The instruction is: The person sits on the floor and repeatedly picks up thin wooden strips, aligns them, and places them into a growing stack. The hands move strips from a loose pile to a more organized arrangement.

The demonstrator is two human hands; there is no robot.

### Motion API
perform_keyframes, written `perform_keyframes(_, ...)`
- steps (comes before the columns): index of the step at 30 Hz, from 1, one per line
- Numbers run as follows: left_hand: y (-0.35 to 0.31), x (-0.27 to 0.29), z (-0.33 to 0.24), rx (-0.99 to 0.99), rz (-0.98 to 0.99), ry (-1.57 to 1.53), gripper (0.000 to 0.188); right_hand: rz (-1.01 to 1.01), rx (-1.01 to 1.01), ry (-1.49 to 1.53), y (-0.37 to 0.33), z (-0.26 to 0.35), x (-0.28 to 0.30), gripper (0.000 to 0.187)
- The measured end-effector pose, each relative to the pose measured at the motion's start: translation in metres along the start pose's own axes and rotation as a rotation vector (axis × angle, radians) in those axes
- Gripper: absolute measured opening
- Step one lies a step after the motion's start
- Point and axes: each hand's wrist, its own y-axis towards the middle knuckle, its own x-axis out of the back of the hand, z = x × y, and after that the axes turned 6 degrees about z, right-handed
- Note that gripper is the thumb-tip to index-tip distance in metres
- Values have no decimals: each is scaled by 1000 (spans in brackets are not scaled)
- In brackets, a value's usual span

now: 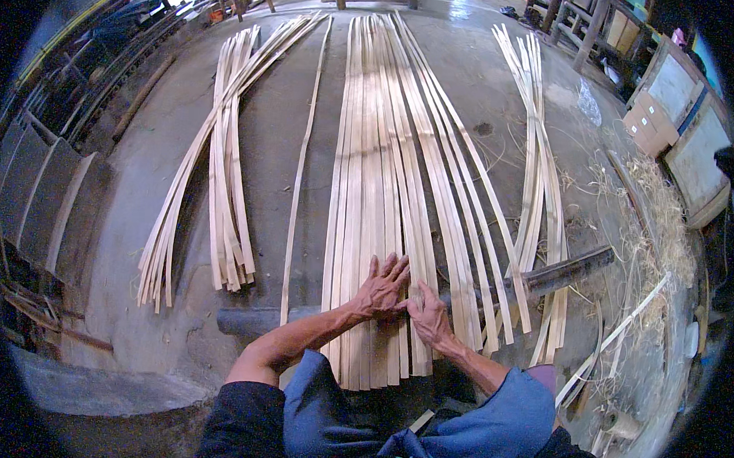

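Head view: the left hand point(383, 289) is lying spread on long, pale, flat wood-like strips point(374, 164) running straight ahead. The right hand point(431, 319) is resting half-curled beside it, nearer the outer strips point(450, 241); whether it is pinching, I cannot tell.

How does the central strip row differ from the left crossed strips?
The central strip row has strips mostly side by side; the left crossed strips form two narrow, overlapping bundles. The left hand lies on the central strip row; no hand touches the left crossed strips. Both are long and pale.
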Motion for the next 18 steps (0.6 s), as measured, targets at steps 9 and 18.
perform_keyframes(9,3,-4,6,-2,105,40,80,73,-46,-90,-1,5,-4,53)
perform_keyframes(18,-4,0,15,-48,-26,-66,83,87,-50,-71,-5,9,0,57)
